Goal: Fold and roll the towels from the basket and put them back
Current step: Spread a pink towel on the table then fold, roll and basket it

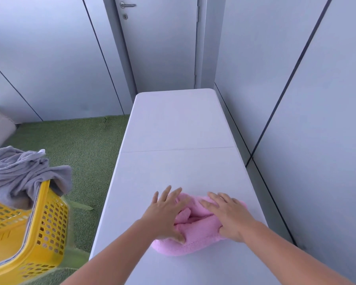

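we press both palms on the pink towel (195, 241) at the near end of the white table (179, 124), left hand (164, 214) and right hand (228, 217) fingers straight and spread, likely flattening it before rolling; the yellow basket (47, 233) waits left for its return.

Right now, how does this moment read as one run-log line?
pink towel: bunched on white table | left hand: pressing flat on it | right hand: pressing flat on it | yellow basket: left of table, grey towels over rim
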{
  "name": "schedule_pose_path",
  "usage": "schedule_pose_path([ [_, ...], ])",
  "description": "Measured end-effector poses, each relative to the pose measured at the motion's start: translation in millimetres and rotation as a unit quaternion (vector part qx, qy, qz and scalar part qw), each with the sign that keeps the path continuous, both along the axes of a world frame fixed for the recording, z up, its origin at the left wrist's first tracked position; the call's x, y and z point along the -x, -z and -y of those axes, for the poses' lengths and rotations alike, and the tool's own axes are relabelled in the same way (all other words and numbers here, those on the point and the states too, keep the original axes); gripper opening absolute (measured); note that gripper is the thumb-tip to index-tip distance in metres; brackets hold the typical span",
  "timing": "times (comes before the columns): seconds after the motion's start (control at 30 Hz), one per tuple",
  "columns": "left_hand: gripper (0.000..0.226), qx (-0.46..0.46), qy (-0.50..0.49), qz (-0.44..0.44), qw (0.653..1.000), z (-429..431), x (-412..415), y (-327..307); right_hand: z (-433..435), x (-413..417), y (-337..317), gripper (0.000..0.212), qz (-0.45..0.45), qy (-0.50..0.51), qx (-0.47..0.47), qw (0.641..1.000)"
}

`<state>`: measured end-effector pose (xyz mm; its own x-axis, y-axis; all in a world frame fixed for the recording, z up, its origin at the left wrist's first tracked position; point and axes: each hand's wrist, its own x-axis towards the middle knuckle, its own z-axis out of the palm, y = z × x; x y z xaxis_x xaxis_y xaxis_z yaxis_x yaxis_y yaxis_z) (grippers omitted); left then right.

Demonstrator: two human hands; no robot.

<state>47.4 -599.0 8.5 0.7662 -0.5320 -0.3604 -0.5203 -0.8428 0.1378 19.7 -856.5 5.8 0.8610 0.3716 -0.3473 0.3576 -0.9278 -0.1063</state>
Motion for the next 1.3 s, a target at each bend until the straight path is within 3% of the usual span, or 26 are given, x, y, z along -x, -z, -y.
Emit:
schedule_pose_path([
  [0.13,0.137,-0.054,-0.026,-0.008,0.998,8.8,12.5,11.1,-4.8,7.6,12.3,0.133,-0.038,0.036,-0.027,0.998],
  [0.23,0.138,-0.059,-0.041,-0.001,0.997,15.2,21.1,13.1,-11.2,9.5,22.0,0.136,-0.02,0.063,-0.035,0.997],
  [0.43,0.131,0.029,-0.163,-0.048,0.985,-12.7,32.8,11.7,-17.4,1.6,27.5,0.119,-0.007,0.089,-0.044,0.995],
  [0.7,0.093,0.05,-0.21,0.028,0.976,-2.2,47.8,3.9,-17.3,-11.4,10.5,0.084,-0.019,0.065,-0.05,0.996],
  [0.93,0.092,0.064,-0.302,0.091,0.947,-49.3,79.6,-37.5,-69.9,-27.1,-30.2,0.084,0.016,-0.033,-0.082,0.996],
  [1.3,0.097,0.062,-0.397,0.146,0.904,-215.1,160.5,-66.7,-255.2,3.1,-70.5,0.086,0.053,-0.161,-0.095,0.981],
])
